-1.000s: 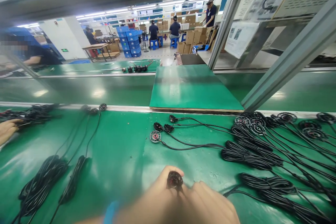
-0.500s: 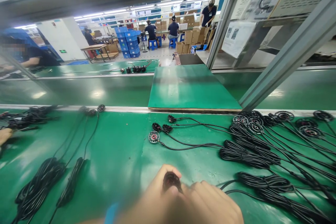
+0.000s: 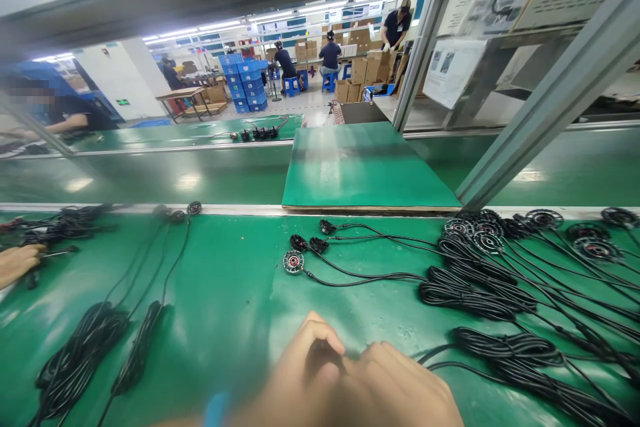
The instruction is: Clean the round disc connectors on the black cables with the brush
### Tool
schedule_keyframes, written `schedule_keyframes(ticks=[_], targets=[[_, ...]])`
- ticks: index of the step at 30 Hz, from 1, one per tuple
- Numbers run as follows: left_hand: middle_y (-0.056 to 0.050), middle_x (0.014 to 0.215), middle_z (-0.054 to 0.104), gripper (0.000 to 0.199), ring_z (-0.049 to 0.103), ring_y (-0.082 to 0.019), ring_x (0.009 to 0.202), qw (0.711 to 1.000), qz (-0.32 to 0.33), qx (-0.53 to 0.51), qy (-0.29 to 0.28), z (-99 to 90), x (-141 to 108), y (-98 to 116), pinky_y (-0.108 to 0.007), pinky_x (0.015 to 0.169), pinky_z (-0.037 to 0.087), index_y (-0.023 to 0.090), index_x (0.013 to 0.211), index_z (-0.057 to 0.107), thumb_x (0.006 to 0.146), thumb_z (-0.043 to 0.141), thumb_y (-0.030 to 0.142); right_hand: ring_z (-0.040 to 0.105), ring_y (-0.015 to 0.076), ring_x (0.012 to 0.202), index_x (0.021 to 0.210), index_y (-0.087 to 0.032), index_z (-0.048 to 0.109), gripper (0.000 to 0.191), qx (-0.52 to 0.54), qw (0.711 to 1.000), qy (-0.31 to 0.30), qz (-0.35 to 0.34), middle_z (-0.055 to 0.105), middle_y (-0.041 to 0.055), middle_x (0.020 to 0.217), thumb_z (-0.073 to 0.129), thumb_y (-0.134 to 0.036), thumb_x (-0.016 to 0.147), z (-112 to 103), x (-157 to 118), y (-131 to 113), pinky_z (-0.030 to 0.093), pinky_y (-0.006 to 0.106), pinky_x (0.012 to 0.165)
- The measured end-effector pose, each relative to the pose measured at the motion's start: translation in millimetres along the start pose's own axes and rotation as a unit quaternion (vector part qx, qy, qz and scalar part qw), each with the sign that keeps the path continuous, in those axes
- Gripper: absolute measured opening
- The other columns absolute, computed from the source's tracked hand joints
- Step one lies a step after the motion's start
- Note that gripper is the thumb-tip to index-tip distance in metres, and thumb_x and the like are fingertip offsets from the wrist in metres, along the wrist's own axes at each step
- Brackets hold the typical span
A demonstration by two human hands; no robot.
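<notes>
My left hand (image 3: 300,373) and my right hand (image 3: 400,387) are pressed together at the bottom centre, above the green work surface (image 3: 225,307). The left thumb and forefinger curl around a dark part, of which only a shadowed bit shows in the gap. My right hand's fingers are bent, and what they pinch is hidden behind the knuckles. A blue band (image 3: 216,408) circles the left wrist. Just beyond the hands lies a black ring-shaped part with a red centre (image 3: 293,261), joined to a black cable (image 3: 360,280). Small dark cable ends (image 3: 319,245) lie beside it.
Bundled black cables (image 3: 470,297) and round spoked parts (image 3: 487,240) crowd the right side. More coiled cable (image 3: 80,360) lies at left. A co-worker's hand (image 3: 20,263) is near a metal-shafted tool at the left edge. A raised green board (image 3: 370,170) and slanted metal post (image 3: 545,100) stand ahead.
The dark, ribbed round part that showed between my left thumb and forefinger is now nearly hidden. The co-worker's hand has come further into view at left.
</notes>
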State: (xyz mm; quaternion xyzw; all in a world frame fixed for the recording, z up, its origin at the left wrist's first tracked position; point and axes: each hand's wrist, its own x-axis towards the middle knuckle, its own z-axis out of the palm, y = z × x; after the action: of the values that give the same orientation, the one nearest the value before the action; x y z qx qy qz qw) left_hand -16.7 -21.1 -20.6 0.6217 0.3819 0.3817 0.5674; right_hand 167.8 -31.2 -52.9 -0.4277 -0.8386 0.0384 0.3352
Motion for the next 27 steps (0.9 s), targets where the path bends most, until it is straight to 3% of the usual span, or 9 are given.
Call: schedule_keyframes(ticks=[8, 12, 15, 21, 27], targets=[[-0.003, 0.095, 0.045, 0.017, 0.048, -0.016, 0.085, 0.998, 0.038, 0.037, -0.026, -1.2, -3.0, -6.3, -0.028, 0.076, 0.041, 0.022, 0.099, 0.050, 0.094, 0.054, 0.038, 0.049, 0.0147, 0.053, 0.079, -0.024, 0.057, 0.020, 0.079, 0.996, -0.023, 0.022, 0.052, -0.0005, 0.062, 0.047, -0.023, 0.096, -7.6, 9.6, 4.6, 0.038, 0.026, 0.052], [-0.007, 0.105, 0.052, 0.017, 0.052, -0.020, 0.098, 0.997, 0.010, 0.075, -0.010, -0.3, 3.1, 1.1, -0.033, 0.089, 0.042, 0.022, 0.112, 0.050, 0.096, 0.046, 0.024, 0.049, 0.0155, 0.054, 0.075, -0.023, 0.056, 0.021, 0.005, 0.999, 0.036, 0.014, 0.049, -0.0002, 0.059, 0.049, -0.023, 0.095, -7.7, 13.1, 1.7, 0.035, 0.027, 0.052], [-0.009, 0.102, 0.056, 0.018, 0.054, -0.021, 0.094, 0.990, 0.000, 0.139, -0.019, -3.2, 7.7, 9.0, -0.034, 0.089, 0.043, 0.019, 0.106, 0.052, 0.093, 0.041, 0.016, 0.049, 0.0166, 0.055, 0.068, -0.023, 0.053, 0.026, -0.061, 0.997, 0.051, -0.021, 0.043, -0.0007, 0.055, 0.049, -0.017, 0.093, -7.6, 12.9, -0.5, 0.033, 0.029, 0.053], [-0.008, 0.093, 0.056, 0.006, 0.054, -0.020, 0.088, 0.985, 0.037, 0.165, -0.043, -7.1, -0.6, 9.3, -0.032, 0.086, 0.046, 0.019, 0.093, 0.053, 0.092, 0.048, 0.020, 0.048, 0.0144, 0.049, 0.074, -0.024, 0.058, 0.020, -0.043, 0.996, 0.072, -0.039, 0.049, -0.0007, 0.055, 0.053, -0.022, 0.093, -4.3, 8.2, -2.3, 0.033, 0.028, 0.047], [-0.006, 0.091, 0.054, 0.015, 0.050, -0.019, 0.087, 0.989, 0.034, 0.142, -0.039, -3.5, -1.5, 6.1, -0.031, 0.086, 0.045, 0.021, 0.093, 0.054, 0.097, 0.046, 0.033, 0.052, 0.0149, 0.051, 0.074, -0.024, 0.058, 0.017, 0.033, 0.998, 0.055, 0.007, 0.054, 0.0002, 0.059, 0.055, -0.022, 0.090, -4.2, 10.0, 0.5, 0.038, 0.025, 0.047]])
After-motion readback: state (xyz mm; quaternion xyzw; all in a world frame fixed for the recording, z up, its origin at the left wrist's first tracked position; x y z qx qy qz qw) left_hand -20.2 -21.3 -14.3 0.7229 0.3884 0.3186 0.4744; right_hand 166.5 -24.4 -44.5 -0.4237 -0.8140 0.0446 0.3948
